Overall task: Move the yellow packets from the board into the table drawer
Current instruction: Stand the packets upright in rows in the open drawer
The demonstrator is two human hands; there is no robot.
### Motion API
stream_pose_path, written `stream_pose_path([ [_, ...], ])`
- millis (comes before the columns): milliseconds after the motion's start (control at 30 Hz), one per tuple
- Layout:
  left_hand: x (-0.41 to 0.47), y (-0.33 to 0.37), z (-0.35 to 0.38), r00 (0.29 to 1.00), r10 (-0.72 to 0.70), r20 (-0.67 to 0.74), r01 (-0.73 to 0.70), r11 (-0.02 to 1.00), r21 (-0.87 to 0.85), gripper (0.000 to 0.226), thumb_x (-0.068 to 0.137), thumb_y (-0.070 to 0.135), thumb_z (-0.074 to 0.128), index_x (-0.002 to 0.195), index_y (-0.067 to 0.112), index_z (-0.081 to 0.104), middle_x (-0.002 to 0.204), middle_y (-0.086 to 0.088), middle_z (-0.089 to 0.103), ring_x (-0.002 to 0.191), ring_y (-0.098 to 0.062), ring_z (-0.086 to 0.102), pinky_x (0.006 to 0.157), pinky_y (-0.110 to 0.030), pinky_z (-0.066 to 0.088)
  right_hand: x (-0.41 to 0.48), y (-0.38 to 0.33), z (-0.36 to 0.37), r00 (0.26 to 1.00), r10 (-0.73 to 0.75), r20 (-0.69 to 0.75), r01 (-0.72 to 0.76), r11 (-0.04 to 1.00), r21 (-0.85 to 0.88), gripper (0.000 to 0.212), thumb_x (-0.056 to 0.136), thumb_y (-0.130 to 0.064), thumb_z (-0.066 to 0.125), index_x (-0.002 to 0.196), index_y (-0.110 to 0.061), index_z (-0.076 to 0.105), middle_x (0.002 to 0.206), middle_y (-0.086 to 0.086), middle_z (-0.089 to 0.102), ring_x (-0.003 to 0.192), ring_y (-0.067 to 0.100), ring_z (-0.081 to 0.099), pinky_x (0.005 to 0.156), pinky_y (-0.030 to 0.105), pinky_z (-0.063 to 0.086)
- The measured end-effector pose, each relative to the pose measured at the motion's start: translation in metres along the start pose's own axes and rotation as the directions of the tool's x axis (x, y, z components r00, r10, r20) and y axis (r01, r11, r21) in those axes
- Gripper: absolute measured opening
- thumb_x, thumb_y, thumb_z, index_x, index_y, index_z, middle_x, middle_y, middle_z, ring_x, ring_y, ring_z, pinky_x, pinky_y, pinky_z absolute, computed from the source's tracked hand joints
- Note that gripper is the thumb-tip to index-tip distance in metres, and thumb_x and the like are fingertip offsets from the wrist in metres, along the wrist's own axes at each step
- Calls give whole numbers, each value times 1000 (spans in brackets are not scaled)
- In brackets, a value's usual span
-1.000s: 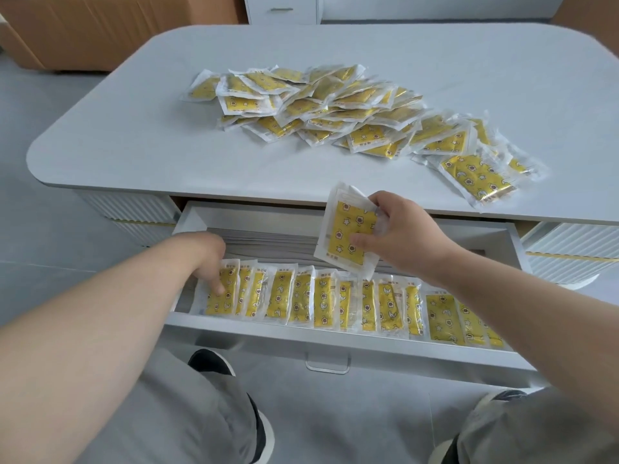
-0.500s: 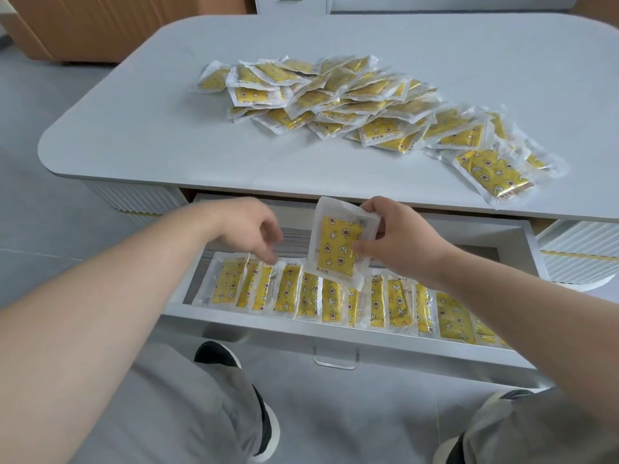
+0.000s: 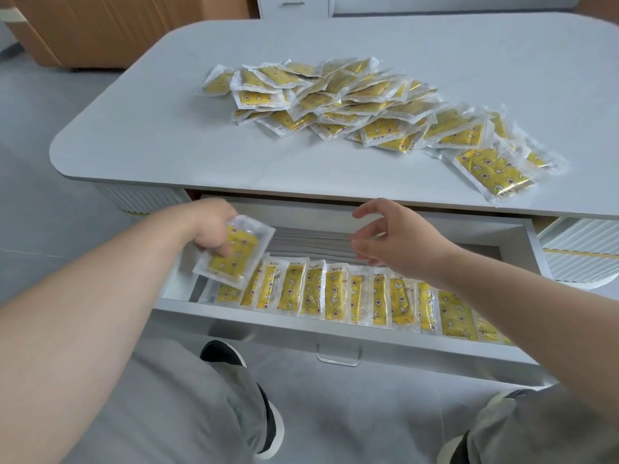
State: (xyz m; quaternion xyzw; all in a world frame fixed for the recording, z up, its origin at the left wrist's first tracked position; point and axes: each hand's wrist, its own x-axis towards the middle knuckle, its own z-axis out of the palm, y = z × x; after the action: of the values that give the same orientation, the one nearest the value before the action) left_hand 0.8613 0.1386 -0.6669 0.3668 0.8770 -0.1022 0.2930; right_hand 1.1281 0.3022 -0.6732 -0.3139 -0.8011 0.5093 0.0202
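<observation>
1. The yellow packet is up in the left hand, with the fingers curled over its top half. It hangs tilted above the left end of the open drawer.
2. Right under that grip is a row of packets, lined up along the drawer's front wall. Each leans on the next, and the row runs from just below the held one away to the right.
3. To the right of the grip the right hand hovers over the middle of the drawer. It holds nothing, with the thumb and fingers apart and loosely bent.
4. Between the two hands and behind the row, the drawer's grey liner shows.
5. Beyond both hands, up on the table, sits the heap of packets, a long overlapping spread. One single packet lies at its near right end, close to the table's edge.
6. Below the grip and off to the right, the drawer handle sits at the middle of the drawer front.
7. Nearest the camera are grey trousers and a dark shoe on the floor.
</observation>
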Motion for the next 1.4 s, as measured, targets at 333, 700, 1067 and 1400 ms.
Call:
stream_pose_path([
  [333, 10, -9, 35, 974, -221, 41, 192, 914, 359, 64, 82, 25, 83, 136, 8, 52, 112, -6, 66, 76, -18, 69, 59, -26, 58, 5, 1, -6, 998, -41, -57, 34, 993, -116, 40, 93, -26, 70, 129, -29, 53, 113, -10, 61, 82, 21, 73, 80, 42, 62],
  [700, 23, 1, 52, 995, -94, 30, 56, 791, 609, 78, 73, 49, 85, 139, 20, 54, 138, -2, 54, 128, -23, 50, 104, -36, 47, 8, 4, -5, 998, -43, -56, 32, 982, -185, 43, 94, -32, 69, 133, -30, 51, 122, -9, 57, 96, 15, 66, 92, 37, 55],
  [1067, 10, 23, 38, 986, -126, 110, 45, 832, 554, 70, 79, 34, 85, 138, 13, 55, 128, -2, 61, 114, -23, 62, 95, -35, 55, 8, 2, -4, 998, -45, -41, 37, 982, -187, 35, 94, -29, 68, 127, -29, 55, 116, -10, 60, 89, 15, 68, 87, 38, 59],
  [1400, -50, 126, -24, 926, 346, -154, -329, 936, 126, 26, 91, 42, 70, 109, 24, 71, 83, 10, 70, 86, -9, 63, 74, -28, 50, 2, -7, -29, 939, -189, -288, 76, 929, -362, 8, 96, -25, 61, 96, -20, 67, 76, -7, 66, 68, 12, 62, 61, 27, 52],
])
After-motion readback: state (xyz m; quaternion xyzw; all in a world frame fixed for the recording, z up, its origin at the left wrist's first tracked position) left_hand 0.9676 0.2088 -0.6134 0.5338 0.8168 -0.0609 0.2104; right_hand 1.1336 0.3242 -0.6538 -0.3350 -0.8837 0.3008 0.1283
